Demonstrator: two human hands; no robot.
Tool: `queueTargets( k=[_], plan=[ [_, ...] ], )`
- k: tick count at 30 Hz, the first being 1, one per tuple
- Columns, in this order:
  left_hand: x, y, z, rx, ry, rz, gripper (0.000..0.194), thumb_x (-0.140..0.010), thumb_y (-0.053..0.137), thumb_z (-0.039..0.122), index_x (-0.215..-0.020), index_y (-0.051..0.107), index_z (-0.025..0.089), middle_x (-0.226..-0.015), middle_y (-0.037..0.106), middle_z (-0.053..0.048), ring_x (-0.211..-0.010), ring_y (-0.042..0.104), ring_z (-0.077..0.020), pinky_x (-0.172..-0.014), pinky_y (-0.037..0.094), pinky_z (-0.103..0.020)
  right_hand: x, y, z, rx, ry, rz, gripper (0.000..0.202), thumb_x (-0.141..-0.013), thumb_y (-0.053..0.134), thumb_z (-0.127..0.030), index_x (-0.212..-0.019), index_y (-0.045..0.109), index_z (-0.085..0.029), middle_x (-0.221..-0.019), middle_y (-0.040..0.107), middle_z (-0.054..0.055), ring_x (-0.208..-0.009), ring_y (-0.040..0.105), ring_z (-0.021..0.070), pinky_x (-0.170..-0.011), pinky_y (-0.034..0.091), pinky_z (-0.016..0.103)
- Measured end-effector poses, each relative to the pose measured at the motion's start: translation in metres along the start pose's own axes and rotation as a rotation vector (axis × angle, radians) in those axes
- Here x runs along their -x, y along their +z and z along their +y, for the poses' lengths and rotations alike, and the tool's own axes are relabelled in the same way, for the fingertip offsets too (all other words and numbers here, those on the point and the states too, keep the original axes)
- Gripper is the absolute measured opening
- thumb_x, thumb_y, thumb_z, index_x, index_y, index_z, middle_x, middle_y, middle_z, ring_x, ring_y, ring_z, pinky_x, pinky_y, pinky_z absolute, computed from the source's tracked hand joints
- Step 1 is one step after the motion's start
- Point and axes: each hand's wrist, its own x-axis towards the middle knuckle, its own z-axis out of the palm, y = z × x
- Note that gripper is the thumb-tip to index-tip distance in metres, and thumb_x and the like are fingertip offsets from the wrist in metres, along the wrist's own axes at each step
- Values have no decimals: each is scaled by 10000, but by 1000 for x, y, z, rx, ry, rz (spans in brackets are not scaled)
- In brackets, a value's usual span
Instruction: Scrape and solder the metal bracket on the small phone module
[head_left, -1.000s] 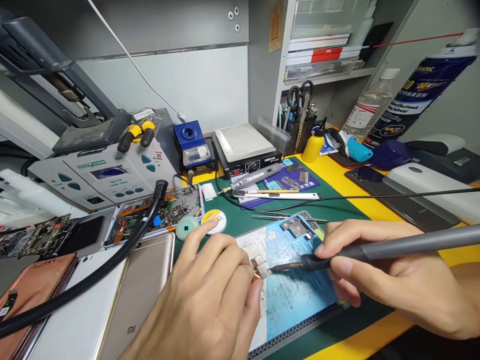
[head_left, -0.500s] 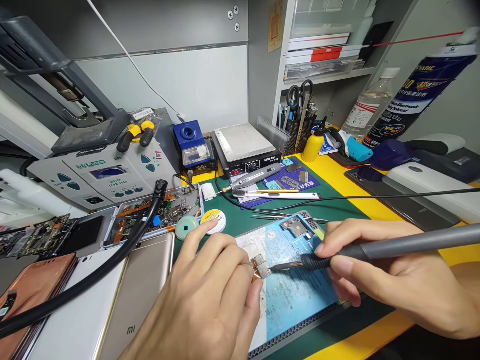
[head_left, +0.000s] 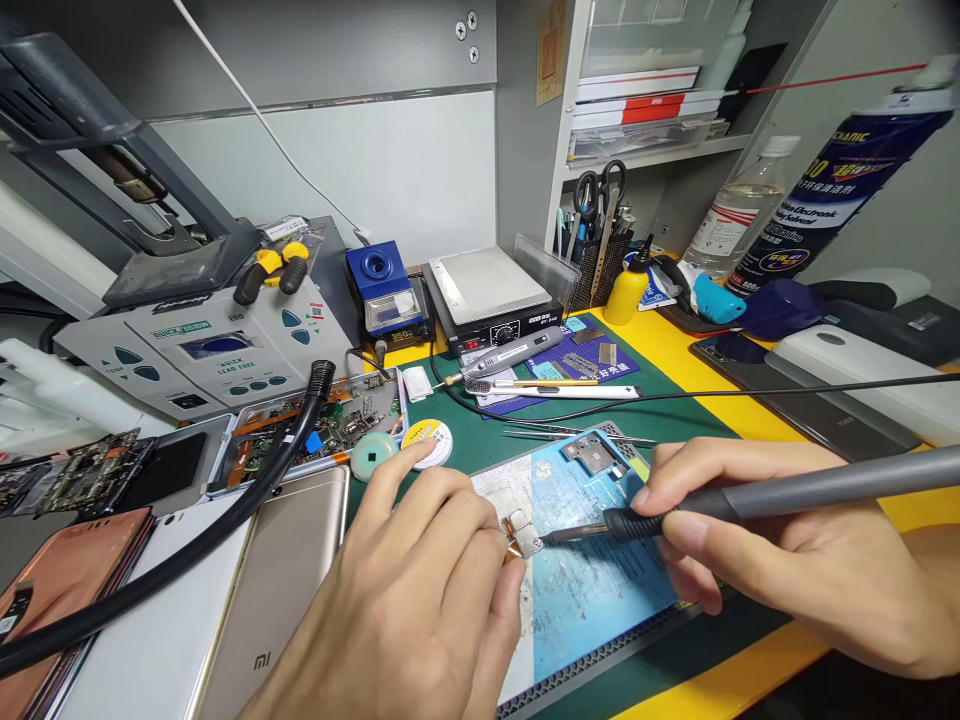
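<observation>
My right hand [head_left: 780, 550] is closed round the grip of a soldering iron [head_left: 810, 482], held like a pen. Its thin dark tip points left and reaches the edge of a small silvery metal part with a copper-coloured flex strip [head_left: 513, 538]; I cannot tell whether they touch. The fingers of my left hand [head_left: 420, 580] close on that part from the left and hide much of it. Beneath both hands lies a blue and white work board [head_left: 592, 590], worn and stained. A small circuit board piece [head_left: 596, 456] sits at its far edge.
Tweezers [head_left: 570, 434] lie beyond the board. A black cable [head_left: 720, 396] crosses the green mat. At left are phones [head_left: 285, 590], a black hose [head_left: 225, 545] and a tray of circuit boards [head_left: 352, 410]. A hot plate [head_left: 487, 290] and soldering iron stand [head_left: 376, 285] stand behind.
</observation>
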Motion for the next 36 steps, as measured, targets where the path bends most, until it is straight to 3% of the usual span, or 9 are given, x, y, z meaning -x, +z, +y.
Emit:
queueTargets(
  k=[7,12,13,25,36],
  plan=[
    [4,4,-4,-8,18,38,130,-902,652,63,-811,692,147,-784,680,-30,-818,593,-188,-1020,438,-496,0,0,-1,-18,18,-2,54,-885,718,-254,-875,769,-270,-475,658,-13,-347,593,169,-346,530,255],
    [1,0,-1,-10,32,37,126,-902,648,59,-821,696,143,-791,686,-33,-826,602,-191,-1016,444,-492,2,-1,0,-24,19,-14,64,-900,711,-254,-877,761,-285,-477,657,-21,-349,600,165,-349,522,242],
    [2,-1,0,-14,-5,-9,129,-905,644,45,-838,703,138,-805,693,-35,-834,606,-191,-1027,443,-494,2,-1,0,-22,16,-15,63,-900,710,-255,-874,759,-285,-475,656,-22,-347,599,164,-347,520,240],
    [-1,5,-2,7,7,29,131,-901,645,49,-826,706,137,-790,683,-33,-821,601,-184,-1054,434,-493,1,-1,1,-9,2,-4,89,-916,685,-234,-889,753,-285,-489,658,-33,-345,597,150,-349,517,227],
    [0,1,-2,-11,-10,-20,131,-905,643,56,-829,705,144,-803,688,-33,-842,608,-190,-1075,427,-507,0,-1,2,6,-19,-6,83,-920,688,-233,-904,753,-281,-474,660,-36,-339,596,155,-357,532,242]
  ],
)
